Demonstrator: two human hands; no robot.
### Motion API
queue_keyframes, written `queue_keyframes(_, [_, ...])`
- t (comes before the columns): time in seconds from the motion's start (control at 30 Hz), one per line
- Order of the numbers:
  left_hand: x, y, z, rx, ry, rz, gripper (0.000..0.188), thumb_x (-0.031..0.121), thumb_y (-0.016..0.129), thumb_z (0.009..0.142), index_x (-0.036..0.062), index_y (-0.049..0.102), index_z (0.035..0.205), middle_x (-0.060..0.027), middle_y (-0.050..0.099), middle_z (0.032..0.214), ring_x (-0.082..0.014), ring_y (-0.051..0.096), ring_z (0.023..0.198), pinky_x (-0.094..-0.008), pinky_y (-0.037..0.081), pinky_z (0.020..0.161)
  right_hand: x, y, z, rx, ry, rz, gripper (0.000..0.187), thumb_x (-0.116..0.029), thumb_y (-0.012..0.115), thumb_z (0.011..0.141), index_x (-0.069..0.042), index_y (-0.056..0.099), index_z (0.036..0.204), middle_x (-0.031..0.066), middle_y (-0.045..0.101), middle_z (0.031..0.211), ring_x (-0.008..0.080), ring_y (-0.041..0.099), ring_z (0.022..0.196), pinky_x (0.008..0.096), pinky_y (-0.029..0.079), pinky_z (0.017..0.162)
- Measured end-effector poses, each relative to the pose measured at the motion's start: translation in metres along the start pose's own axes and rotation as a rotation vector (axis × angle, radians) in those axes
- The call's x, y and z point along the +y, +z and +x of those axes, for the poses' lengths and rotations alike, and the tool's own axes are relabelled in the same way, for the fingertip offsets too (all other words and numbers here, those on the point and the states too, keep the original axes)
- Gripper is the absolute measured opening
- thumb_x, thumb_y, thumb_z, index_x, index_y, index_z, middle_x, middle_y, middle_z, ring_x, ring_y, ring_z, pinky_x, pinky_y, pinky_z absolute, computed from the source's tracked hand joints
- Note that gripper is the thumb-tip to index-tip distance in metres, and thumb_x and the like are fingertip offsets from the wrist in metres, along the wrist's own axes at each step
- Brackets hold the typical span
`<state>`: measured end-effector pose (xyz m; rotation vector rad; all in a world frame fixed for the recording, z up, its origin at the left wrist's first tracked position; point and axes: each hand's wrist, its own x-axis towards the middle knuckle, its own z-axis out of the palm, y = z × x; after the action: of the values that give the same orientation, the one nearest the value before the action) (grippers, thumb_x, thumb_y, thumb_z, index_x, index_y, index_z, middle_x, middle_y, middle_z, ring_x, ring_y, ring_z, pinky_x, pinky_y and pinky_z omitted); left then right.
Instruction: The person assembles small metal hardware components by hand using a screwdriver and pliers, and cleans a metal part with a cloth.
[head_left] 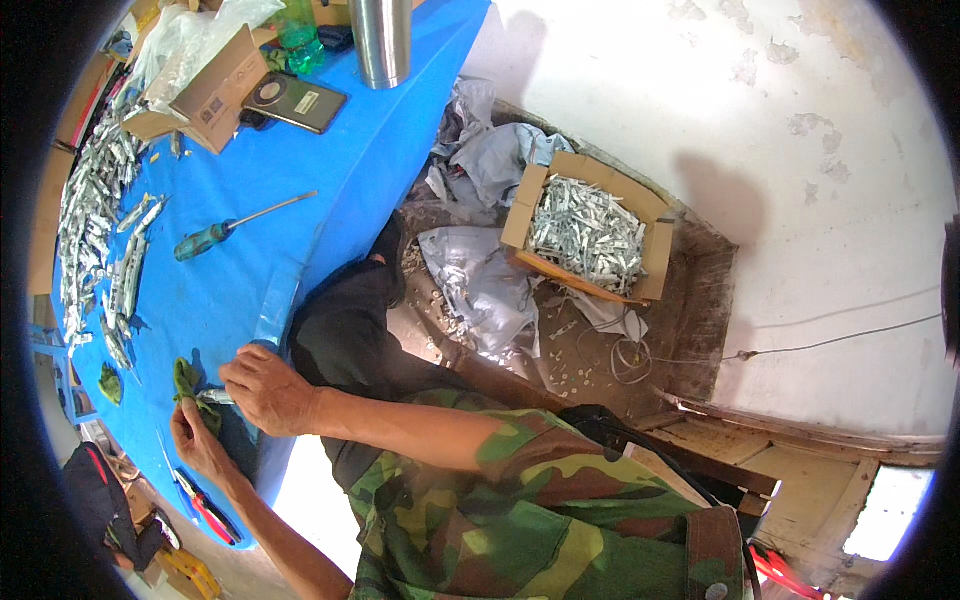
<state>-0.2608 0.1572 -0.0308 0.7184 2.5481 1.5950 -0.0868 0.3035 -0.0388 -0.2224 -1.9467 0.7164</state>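
Note:
My left hand (197,442) pinches a small dark green rag (185,380) at the near left part of the blue-covered table (230,275). My right hand (266,390), just right of it, is closed round one end of a short silvery metal strip (216,397). The strip's other end reaches the rag and my left fingertips. A second green scrap of cloth (110,383) lies to the left. Red-handled pliers (208,512) rest at the table's edge below my left hand. A screwdriver (205,241) with a teal handle lies farther up the table.
Many silvery strips (95,215) are heaped along the table's left side. At the back stand an open cardboard box (215,95), a black-and-gold device (297,102), a green bottle (298,40) and a steel tumbler (381,40). A carton (655,270) full of strips sits right, near the wall.

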Motion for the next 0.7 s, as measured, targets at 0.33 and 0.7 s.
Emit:
queue_keyframes(0.33, [0.062, 0.001, -0.022, 0.017, 0.022, -0.138, 0.022, 0.016, 0.072, 0.103, -0.0032, 0.074, 0.114, 0.0005, 0.070, 0.091, -0.0062, 0.060, 0.077, -0.0216, 0.048, 0.067, 0.003, -0.003, 0.006, -0.038, 0.023, -0.056, 0.008, -0.006, 0.067, 0.088, 0.001, 0.069, 0.091, 0.0147, 0.069, 0.110, 0.0345, 0.067, 0.098, 0.0491, 0.050, 0.095])
queue_keyframes(0.7, [0.088, 0.031, -0.060, -0.063, 0.462, 0.367, 0.015, 0.004, 0.077, 0.093, 0.0010, 0.074, 0.106, -0.0141, 0.068, 0.094, -0.0293, 0.067, 0.079, -0.0379, 0.054, 0.068, -0.003, -0.012, 0.012, -0.082, 0.050, -0.020, 0.010, -0.001, 0.070, 0.083, 0.000, 0.070, 0.093, 0.0122, 0.070, 0.108, 0.0328, 0.068, 0.100, 0.0484, 0.051, 0.098])
